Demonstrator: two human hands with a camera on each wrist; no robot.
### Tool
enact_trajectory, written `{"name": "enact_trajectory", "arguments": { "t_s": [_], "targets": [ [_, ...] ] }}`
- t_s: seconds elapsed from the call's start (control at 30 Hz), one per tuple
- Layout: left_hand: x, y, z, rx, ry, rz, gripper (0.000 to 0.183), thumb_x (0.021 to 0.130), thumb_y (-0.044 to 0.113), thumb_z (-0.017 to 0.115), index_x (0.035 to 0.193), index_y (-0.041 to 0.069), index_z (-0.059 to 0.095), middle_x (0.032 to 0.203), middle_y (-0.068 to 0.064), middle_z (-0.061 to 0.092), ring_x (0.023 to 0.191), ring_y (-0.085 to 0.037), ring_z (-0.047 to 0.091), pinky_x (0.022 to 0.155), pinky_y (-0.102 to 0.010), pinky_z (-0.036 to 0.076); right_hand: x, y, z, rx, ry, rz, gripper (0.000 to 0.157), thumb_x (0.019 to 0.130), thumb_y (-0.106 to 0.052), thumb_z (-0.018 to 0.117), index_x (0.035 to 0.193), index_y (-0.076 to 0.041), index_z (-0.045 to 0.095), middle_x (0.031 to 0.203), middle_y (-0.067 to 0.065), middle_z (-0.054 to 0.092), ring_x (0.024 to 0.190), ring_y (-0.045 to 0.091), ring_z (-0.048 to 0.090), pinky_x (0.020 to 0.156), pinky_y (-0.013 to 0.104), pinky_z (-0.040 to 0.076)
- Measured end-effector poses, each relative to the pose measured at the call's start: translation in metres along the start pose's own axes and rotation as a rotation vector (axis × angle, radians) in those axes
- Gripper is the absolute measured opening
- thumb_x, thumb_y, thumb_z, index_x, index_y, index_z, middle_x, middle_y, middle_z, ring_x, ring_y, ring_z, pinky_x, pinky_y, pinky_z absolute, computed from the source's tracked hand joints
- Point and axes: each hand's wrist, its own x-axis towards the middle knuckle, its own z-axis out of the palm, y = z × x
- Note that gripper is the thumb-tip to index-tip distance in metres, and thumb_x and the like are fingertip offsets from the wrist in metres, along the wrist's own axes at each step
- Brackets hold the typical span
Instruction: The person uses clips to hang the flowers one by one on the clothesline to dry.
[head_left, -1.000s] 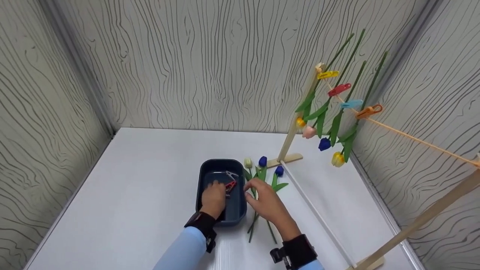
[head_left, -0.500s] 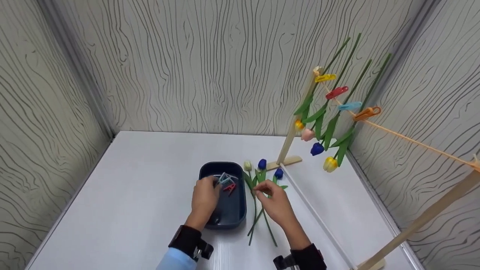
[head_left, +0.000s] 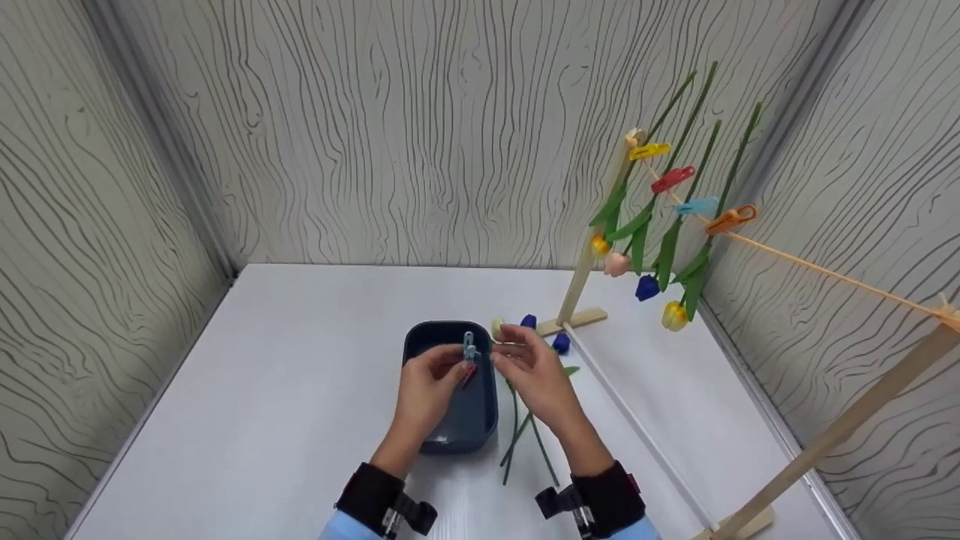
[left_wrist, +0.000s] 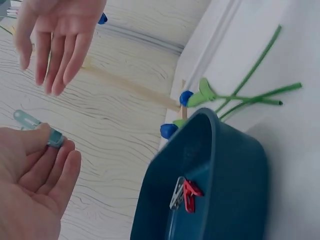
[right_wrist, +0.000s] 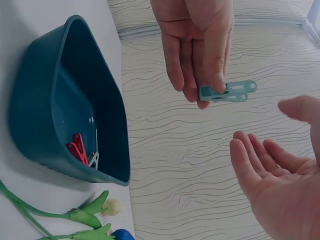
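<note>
Between thumb and fingers, my left hand (head_left: 425, 394) pinches a light blue clothespin (right_wrist: 227, 91) above the dark blue basin (head_left: 459, 446). My right hand (head_left: 541, 382) is spread loosely beside it, with a gap between its fingertips and the clothespin in the right wrist view. Inside the basin lie a red clothespin (left_wrist: 190, 195) and a pale grey one next to it. To the basin's right, artificial tulips lie on the table, among them a blue tulip (head_left: 561, 343) and a whitish tulip (right_wrist: 112, 207); my right hand partly hides them in the head view.
At right stands a wooden frame (head_left: 579, 289) with an orange cord (head_left: 832, 279). Several tulips hang head down from it, held by yellow, red, light blue and orange clothespins (head_left: 732, 219). A white bar (head_left: 637, 427) runs along the table between its feet.
My left hand has picked the light blue clothespin out of the basin and raised it towards my right hand. The right hand has opened its fingers and stays near the basin's right side.
</note>
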Motion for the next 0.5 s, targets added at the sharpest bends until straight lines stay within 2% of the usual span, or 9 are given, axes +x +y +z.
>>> {"name": "enact_trajectory", "arguments": {
  "t_s": [0.1, 0.17, 0.37, 0.5],
  "targets": [
    [-0.003, 0.004, 0.003, -0.017, -0.009, 0.027, 0.023, 0.102, 0.009, 0.075, 0.125, 0.008, 0.078, 0.119, -0.012, 0.082, 0.105, -0.021, 0.080, 0.089, -0.023, 0.065, 0.004, -0.002, 0.004, 0.017, -0.064, -0.022, 0.055, 0.105, -0.011, 0.071, 0.155, 0.001, 0.053, 0.155, 0.023, 0.060, 0.145, 0.039, 0.062, 0.114, 0.028, 0.057],
    [-0.004, 0.006, 0.004, -0.011, -0.008, 0.049, 0.023, 0.102, 0.009, 0.075, 0.126, 0.008, 0.077, 0.119, -0.012, 0.082, 0.106, -0.021, 0.080, 0.089, -0.024, 0.065, 0.008, -0.002, 0.007, 0.002, -0.086, -0.035, 0.055, 0.105, -0.013, 0.072, 0.155, 0.001, 0.054, 0.155, 0.023, 0.061, 0.144, 0.038, 0.062, 0.114, 0.027, 0.057],
    [-0.006, 0.010, 0.009, -0.028, -0.015, 0.067, 0.022, 0.104, 0.011, 0.074, 0.126, 0.012, 0.077, 0.120, -0.009, 0.082, 0.110, -0.021, 0.080, 0.093, -0.024, 0.065, 0.013, -0.003, 0.011, -0.060, -0.042, -0.059, 0.041, 0.105, -0.015, 0.073, 0.143, -0.001, 0.067, 0.142, 0.018, 0.071, 0.135, 0.033, 0.068, 0.112, 0.032, 0.059],
    [-0.007, 0.010, 0.011, -0.068, 0.007, 0.076, 0.021, 0.104, 0.011, 0.073, 0.125, 0.013, 0.076, 0.120, -0.008, 0.082, 0.111, -0.020, 0.080, 0.095, -0.025, 0.065, 0.014, -0.006, 0.011, -0.066, -0.043, -0.076, 0.039, 0.104, -0.015, 0.075, 0.141, -0.004, 0.070, 0.141, 0.016, 0.072, 0.133, 0.032, 0.069, 0.110, 0.030, 0.060]
  ]
}}
